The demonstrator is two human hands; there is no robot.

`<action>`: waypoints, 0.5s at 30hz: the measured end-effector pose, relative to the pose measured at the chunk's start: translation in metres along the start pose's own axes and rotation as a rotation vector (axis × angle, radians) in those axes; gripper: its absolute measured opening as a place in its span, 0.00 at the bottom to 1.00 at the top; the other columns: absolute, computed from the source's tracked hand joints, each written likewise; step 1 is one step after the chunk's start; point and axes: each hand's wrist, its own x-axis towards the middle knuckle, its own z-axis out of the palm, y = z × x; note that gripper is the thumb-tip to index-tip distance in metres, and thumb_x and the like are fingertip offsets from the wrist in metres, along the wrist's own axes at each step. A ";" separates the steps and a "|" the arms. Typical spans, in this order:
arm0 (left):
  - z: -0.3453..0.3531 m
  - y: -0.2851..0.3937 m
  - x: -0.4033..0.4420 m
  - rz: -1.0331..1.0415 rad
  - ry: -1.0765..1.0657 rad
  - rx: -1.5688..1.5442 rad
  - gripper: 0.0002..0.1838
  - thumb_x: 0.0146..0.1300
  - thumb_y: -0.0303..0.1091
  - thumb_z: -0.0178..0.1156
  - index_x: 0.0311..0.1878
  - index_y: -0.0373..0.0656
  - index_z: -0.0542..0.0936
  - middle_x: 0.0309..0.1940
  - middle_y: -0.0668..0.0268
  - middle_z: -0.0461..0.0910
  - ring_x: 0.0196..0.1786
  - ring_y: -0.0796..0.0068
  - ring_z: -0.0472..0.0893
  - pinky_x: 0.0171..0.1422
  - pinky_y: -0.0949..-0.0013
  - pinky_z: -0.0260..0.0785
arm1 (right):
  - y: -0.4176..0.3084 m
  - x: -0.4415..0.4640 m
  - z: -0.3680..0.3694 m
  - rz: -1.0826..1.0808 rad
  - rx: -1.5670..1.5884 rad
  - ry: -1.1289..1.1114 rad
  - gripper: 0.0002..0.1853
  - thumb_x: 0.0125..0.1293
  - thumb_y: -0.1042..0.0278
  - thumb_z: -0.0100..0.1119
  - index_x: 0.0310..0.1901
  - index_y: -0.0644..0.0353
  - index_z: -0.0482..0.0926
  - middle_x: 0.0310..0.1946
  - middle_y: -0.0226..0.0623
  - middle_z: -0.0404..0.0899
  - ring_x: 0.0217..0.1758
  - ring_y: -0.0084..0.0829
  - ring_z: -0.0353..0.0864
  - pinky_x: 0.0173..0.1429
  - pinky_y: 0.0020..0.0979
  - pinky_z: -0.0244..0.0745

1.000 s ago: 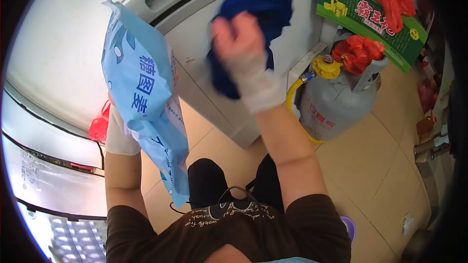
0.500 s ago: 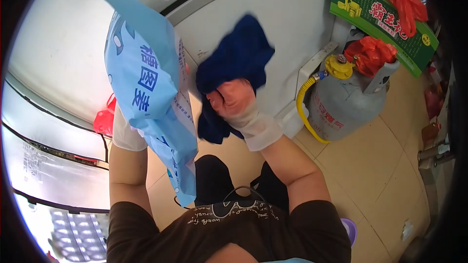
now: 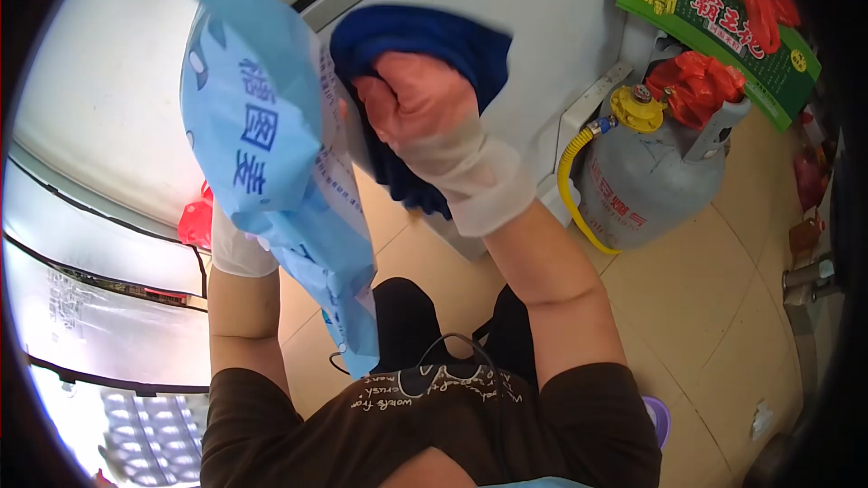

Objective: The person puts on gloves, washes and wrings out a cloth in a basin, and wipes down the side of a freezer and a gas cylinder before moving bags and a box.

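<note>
Creased bag and loose cloth crowd each other, with a gas hose nearby

In the head view, the left hand (image 3: 242,248), in a translucent white glove, is mostly hidden behind a pale-blue printed plastic bag with dark-blue characters (image 3: 271,126). The bag stands tilted in front of the person, its top flap leaning towards the upper left and its lower end hanging by the knees. I cannot tell whether the left fingers are apart or clamped on it. If their hold is weak, the bag could slump or slide to the tan tiled floor (image 3: 669,307), since its creased, soft body seems to offer little stiffness.

The right hand (image 3: 420,99), gloved alike, has its fingers curled together and clamped on a navy-blue fabric cloth (image 3: 425,27), just beside the bag and in front of a pale flat appliance panel (image 3: 551,9). The cloth's loose folds spread past the fist; they could snag the bag's edge and pull it askew.

Farther right stands a grey metal gas cylinder (image 3: 651,185) with a yellow regulator (image 3: 637,108) and a yellow ribbed hose (image 3: 567,181). The hose curves near the right forearm, so a wide elbow swing could knock or tug it
</note>
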 end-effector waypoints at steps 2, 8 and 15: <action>0.018 0.004 -0.004 0.029 0.236 -0.058 0.10 0.72 0.40 0.51 0.40 0.45 0.66 0.27 0.71 0.61 0.28 0.83 0.65 0.27 0.80 0.61 | 0.001 -0.007 0.002 0.070 0.065 -0.059 0.04 0.56 0.70 0.62 0.31 0.61 0.80 0.28 0.42 0.79 0.30 0.44 0.80 0.35 0.40 0.75; -0.046 -0.006 -0.009 -0.096 0.217 -0.295 0.10 0.70 0.39 0.54 0.43 0.44 0.70 0.30 0.71 0.67 0.33 0.80 0.69 0.33 0.81 0.64 | 0.024 -0.079 0.015 -0.095 0.107 -0.062 0.12 0.54 0.65 0.63 0.42 0.52 0.83 0.45 0.38 0.81 0.51 0.44 0.78 0.58 0.42 0.72; -0.017 -0.001 -0.003 -0.068 0.218 -0.105 0.19 0.64 0.37 0.59 0.53 0.38 0.67 0.37 0.61 0.76 0.34 0.73 0.77 0.38 0.72 0.73 | 0.043 0.021 -0.010 -0.127 -0.053 0.249 0.14 0.59 0.58 0.63 0.40 0.58 0.82 0.37 0.48 0.80 0.43 0.51 0.77 0.53 0.43 0.72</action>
